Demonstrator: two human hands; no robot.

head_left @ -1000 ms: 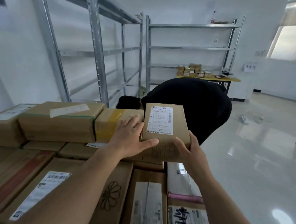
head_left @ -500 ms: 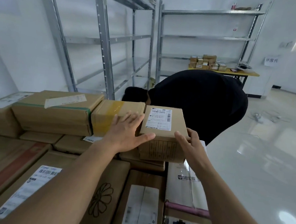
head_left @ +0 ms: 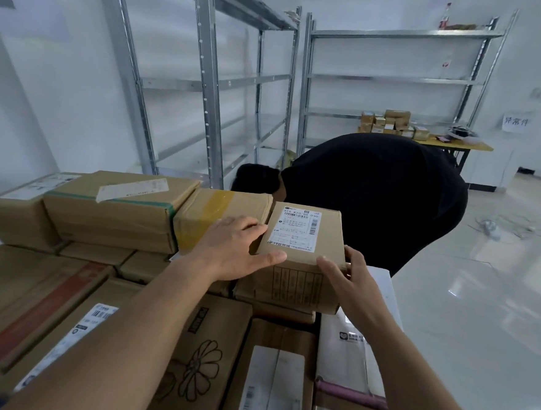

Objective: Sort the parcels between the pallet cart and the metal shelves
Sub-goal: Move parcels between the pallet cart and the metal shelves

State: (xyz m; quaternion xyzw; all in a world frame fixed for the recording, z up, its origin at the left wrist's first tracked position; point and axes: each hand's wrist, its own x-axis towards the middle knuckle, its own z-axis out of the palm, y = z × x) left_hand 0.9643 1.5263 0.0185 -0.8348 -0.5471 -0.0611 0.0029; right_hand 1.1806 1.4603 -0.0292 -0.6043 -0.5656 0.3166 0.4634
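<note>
Parcels (head_left: 111, 213) crowd the frame's lower left; my left hand (head_left: 237, 250) and right hand (head_left: 350, 281) clasp a small labelled box (head_left: 302, 239) at centre, fingers curled round its sides. Picking is under way, I judge; next comes lifting it clear toward the metal shelves (head_left: 393, 79) upper right.

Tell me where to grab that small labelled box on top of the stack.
Probably by its two opposite side walls, coming from the near edge. The small box sits label-up and proud of the boxes under it, so both sides are free. The left hand and right hand already flank it there.
</note>
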